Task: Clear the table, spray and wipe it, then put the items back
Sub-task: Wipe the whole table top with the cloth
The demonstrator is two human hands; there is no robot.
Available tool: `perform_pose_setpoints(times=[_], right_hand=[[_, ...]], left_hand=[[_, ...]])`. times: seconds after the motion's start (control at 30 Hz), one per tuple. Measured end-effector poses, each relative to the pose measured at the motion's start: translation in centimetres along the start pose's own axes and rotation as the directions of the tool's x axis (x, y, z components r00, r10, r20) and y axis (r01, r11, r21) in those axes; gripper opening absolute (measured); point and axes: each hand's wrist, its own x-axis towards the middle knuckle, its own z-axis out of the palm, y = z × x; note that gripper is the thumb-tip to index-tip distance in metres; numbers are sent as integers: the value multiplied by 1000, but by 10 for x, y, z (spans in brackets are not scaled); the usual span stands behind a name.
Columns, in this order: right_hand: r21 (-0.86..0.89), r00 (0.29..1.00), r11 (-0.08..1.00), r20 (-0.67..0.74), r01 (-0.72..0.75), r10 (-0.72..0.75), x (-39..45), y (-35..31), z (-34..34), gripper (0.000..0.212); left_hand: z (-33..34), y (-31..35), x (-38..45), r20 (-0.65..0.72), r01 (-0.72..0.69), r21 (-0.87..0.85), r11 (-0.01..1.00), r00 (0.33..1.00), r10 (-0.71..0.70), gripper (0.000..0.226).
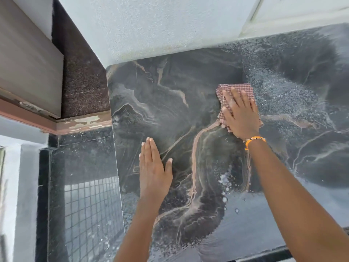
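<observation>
dark marble table (pixel 170 95); right hand (pixel 239 114) flat on folded cloth (pixel 236 91).

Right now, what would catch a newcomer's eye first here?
The right hand pressing a checked cloth flat on the dark marbled table, right of the middle. Speckled spray droplets cover the table to the cloth's right. The left hand lies flat and empty on the table, nearer its left edge.

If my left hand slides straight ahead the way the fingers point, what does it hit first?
Probably nothing on the table: the left hand lies flat, fingers aimed up the bare marble tabletop, so the white wall at its far edge comes first. The checked cloth sits off to the right.
</observation>
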Motion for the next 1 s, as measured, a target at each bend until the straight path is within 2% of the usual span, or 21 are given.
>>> perform_pose_setpoints(times=[0.13,0.23,0.3,0.37,0.4,0.47,0.57,0.63,0.73,0.87,1.0], right_hand=[[10,970,973,-66,-233,233,-47,7,7,54],[36,972,973,-48,-229,231,-74,-36,19,56],[79,990,987,-17,-141,143,-74,-75,26,57],[99,1000,995,14,5,-6,-71,-118,31,56],[91,993,990,33,112,-115,-72,-135,33,56],[59,933,937,92,345,-349,-83,-154,38,55],[37,822,832,141,553,-553,-98,-124,40,54],[35,807,815,121,578,-577,-97,-82,34,54],[1,870,875,103,484,-482,-76,-8,16,54],[-23,966,968,71,250,-248,-38,102,-14,55],[7,1000,1000,28,1,-1,-22,195,-36,56]], left_hand=[[-1,1,1,16,6,-58,998,1000,-5,67],[-4,5,0,27,33,-130,991,999,-30,66],[-7,6,-1,31,50,-203,978,999,-45,65],[-11,4,-1,25,62,-284,957,998,-57,64],[-12,5,-3,6,65,-317,946,998,-66,64],[-14,7,-6,-55,63,-350,935,995,-87,65],[-6,20,-13,-114,82,-344,935,985,-128,72],[9,42,-15,-86,104,-316,943,987,-138,68],[38,88,-10,-40,46,-210,977,998,-55,61],[78,153,7,26,-121,-26,992,992,122,63],[109,192,20,124,-105,56,993,988,97,73]])
